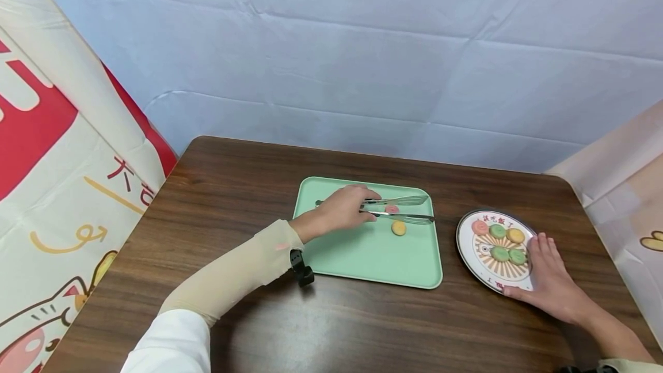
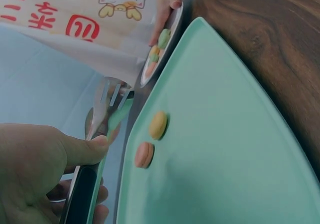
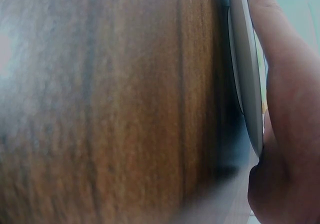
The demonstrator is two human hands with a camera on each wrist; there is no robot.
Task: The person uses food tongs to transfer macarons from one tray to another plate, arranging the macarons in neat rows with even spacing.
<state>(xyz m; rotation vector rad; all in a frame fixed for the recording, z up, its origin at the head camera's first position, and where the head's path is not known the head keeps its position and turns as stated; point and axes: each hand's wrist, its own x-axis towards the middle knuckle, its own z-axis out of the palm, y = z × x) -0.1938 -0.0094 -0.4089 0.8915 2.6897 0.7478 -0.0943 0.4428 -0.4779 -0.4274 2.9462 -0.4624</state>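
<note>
My left hand point(image 1: 346, 207) grips metal serving tongs point(image 1: 399, 201) with dark handles, thumb on one side and fingers round the other. The tongs' arms stand apart above the green tray point(image 1: 362, 261), nothing between their tips. On the tray lie a pink macaron point(image 2: 144, 154) and a yellow macaron point(image 2: 158, 125), side by side; from the head, the pink one shows between the tongs' arms. My right hand point(image 1: 551, 281) rests at the right rim of a round plate point(image 1: 468, 246), fingers straight and thumb spread along the near edge. Several pink, green and yellow macarons point(image 1: 499, 254) sit on this plate.
Both tray and plate stand on a dark wooden table point(image 1: 248, 189), the plate to the tray's right. A pale cloth backdrop point(image 1: 331, 62) rises behind the table, and a printed cloth point(image 1: 46, 189) hangs at the left.
</note>
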